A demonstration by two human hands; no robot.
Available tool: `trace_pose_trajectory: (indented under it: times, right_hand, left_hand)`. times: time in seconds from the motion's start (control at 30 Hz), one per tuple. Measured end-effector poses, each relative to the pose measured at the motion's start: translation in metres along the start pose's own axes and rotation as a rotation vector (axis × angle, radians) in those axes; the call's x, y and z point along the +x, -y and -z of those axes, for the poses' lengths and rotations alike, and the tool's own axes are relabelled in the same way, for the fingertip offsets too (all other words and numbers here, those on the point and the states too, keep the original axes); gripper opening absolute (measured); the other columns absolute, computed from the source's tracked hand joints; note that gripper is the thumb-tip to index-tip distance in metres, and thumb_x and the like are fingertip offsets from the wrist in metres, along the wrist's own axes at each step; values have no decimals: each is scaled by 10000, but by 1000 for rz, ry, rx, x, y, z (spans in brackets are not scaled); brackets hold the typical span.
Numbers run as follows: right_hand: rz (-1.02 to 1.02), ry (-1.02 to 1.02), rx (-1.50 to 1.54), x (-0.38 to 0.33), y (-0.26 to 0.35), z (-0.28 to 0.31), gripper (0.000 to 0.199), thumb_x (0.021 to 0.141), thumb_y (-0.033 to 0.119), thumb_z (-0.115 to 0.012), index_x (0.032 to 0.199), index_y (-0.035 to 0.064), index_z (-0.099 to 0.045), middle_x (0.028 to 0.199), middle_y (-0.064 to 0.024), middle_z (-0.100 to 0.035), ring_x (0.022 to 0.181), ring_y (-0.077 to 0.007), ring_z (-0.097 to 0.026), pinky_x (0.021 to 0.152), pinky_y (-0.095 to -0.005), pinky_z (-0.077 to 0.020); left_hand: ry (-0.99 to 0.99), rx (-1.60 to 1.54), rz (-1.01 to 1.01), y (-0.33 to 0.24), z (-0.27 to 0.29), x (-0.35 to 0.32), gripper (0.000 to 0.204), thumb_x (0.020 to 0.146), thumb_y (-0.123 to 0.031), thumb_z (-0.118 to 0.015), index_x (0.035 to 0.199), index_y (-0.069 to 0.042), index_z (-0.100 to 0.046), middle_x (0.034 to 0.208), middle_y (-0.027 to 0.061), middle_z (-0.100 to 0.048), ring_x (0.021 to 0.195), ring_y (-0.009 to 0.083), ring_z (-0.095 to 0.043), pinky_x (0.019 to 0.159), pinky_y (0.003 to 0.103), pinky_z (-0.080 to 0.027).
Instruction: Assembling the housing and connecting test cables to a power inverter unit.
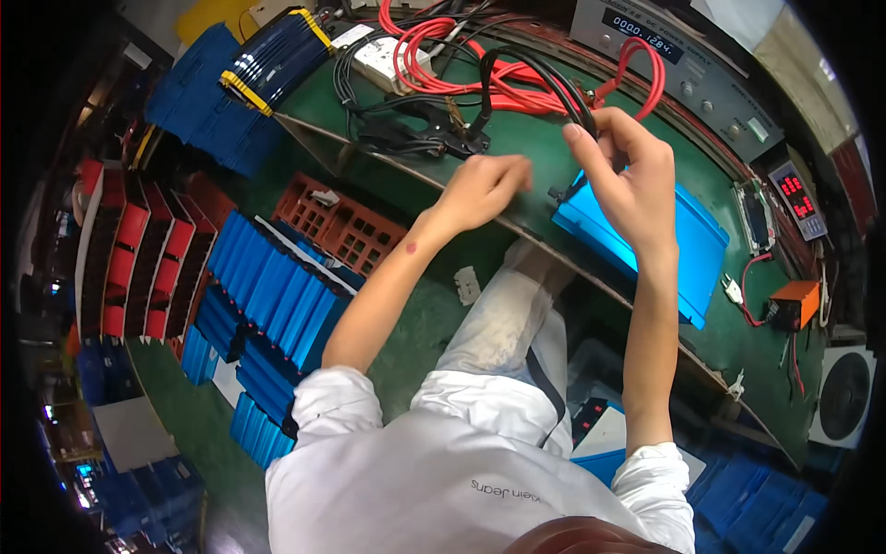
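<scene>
My right hand [628, 171] is raised over the green bench [517, 148] and pinches a bundle of black cables [540, 78] and a red cable loop [646, 69] near their ends. Just below it a flat blue battery cell [701, 245] lies on the bench. My left hand [484, 189] hovers at the bench's near edge with the fingers curled loosely, holding nothing that I can see. It is blurred. A black clamp [420, 134] rests on the bench to its left.
A grey power supply [674, 55] with a digital display stands at the back. Red-digit meters [796, 198] and an orange device [796, 305] sit at right. Blue cells [277, 60] lie at the bench's far left; stacked blue cells [272, 305] and red crates [337, 226] stand below.
</scene>
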State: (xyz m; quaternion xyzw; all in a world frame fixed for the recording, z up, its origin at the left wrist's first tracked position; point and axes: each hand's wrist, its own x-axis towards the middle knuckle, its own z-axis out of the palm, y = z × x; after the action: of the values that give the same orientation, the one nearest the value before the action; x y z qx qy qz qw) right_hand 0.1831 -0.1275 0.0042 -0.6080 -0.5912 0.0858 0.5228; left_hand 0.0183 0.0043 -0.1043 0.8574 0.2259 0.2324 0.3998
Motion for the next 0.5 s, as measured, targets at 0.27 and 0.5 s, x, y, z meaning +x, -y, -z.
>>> trace_pose_trajectory:
  times: [0.27,0.5]
  right_hand:
    - [-100,129,-175,-2,-14,-29,236,898,195,-655,888,-35,-601,630,-193,-627,570,-363,-634,562,-451,-483]
    - [-258,403,-315,4,-39,-46,289,916,257,-556,1000,-5,-641,808,-266,-690,826,-478,-673,778,-552,-531]
  left_hand:
    - [-579,655,-231,38,90,-22,207,1009,-214,-541,1004,-62,-682,1007,97,-674,997,325,-619,891,436,-455]
    - [-486,642,-213,95,93,-7,298,1014,-246,-504,835,-63,-656,789,81,-627,829,300,-614,802,414,-446]
